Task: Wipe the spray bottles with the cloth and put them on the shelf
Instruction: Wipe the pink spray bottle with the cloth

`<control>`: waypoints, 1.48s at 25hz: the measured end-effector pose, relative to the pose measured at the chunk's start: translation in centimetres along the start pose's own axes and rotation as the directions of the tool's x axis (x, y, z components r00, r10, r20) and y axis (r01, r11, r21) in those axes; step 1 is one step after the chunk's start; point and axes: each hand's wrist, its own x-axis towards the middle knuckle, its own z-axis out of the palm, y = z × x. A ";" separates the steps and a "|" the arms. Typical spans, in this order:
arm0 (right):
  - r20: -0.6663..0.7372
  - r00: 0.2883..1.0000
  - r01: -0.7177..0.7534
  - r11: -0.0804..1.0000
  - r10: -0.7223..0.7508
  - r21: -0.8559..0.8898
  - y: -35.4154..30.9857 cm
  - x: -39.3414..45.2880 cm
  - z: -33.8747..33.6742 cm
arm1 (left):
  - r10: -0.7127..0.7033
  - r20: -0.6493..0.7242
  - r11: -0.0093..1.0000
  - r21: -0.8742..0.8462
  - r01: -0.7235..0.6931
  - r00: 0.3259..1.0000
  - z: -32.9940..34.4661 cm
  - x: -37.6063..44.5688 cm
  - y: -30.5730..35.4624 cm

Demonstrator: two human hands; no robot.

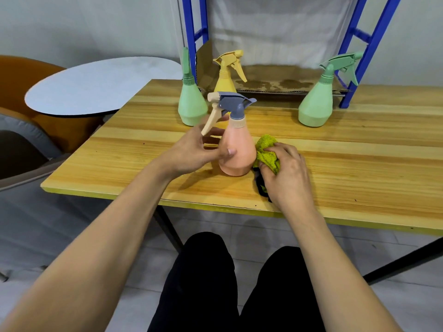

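Observation:
A pink spray bottle [239, 149] with a grey head and beige trigger stands upright near the front of the wooden table [347, 168]. My left hand [194, 152] holds its body from the left, thumb on the front. My right hand [285, 171] grips a bunched yellow-green cloth [266, 152] and presses it against the bottle's right side. Behind stand a green bottle [191, 101], a yellow bottle [227, 75] and, at the right, a second green bottle [316, 104]. The blue shelf frame [364, 51] rises behind the table.
A cardboard sheet [275, 80] lies on the shelf's low level behind the bottles. A round white table [96, 87] and an orange chair [21, 77] stand to the left. My dark-trousered legs [235, 283] are below the table's front edge.

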 end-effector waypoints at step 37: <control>-0.091 0.996 0.010 0.989 -0.024 -0.150 -1.6 -1.3 -0.1 | -0.021 -0.488 0.947 0.270 0.173 0.872 4.8 0.7 0.6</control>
